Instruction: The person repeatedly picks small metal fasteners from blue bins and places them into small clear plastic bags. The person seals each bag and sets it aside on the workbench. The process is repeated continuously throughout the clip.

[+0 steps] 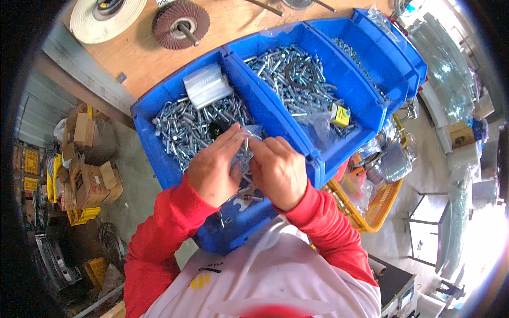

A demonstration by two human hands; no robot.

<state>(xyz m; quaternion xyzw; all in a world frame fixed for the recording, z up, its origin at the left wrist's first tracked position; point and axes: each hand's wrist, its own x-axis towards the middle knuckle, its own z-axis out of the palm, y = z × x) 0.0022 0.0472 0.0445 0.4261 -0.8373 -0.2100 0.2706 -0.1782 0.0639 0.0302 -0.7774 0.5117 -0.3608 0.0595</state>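
Observation:
Over the nearest blue bin [273, 119], both of my hands meet at a small clear plastic bag [247, 139], with what looks like a metal bolt or screw at it. My left hand [214, 168] pinches the bag with fingers pointing away from me. On its other side my right hand [281, 168] is closed, thumb and curled fingers against the plastic. Beneath them lies a pile of loose silver bolts [177, 130], with a dark piece beside my left fingertips. A stack of clear plastic bags [207, 86] rests on the pile, and an open-end wrench [243, 203] sits near the bin's front.
A second blue bin [352, 100] of bolts holds a black ring [301, 73] and a small yellow box [340, 115]. More blue bins continue right. A flap disc [181, 25] and a white roll [108, 18] lie on the wooden table [132, 66]. A yellow crate [379, 212] stands below right.

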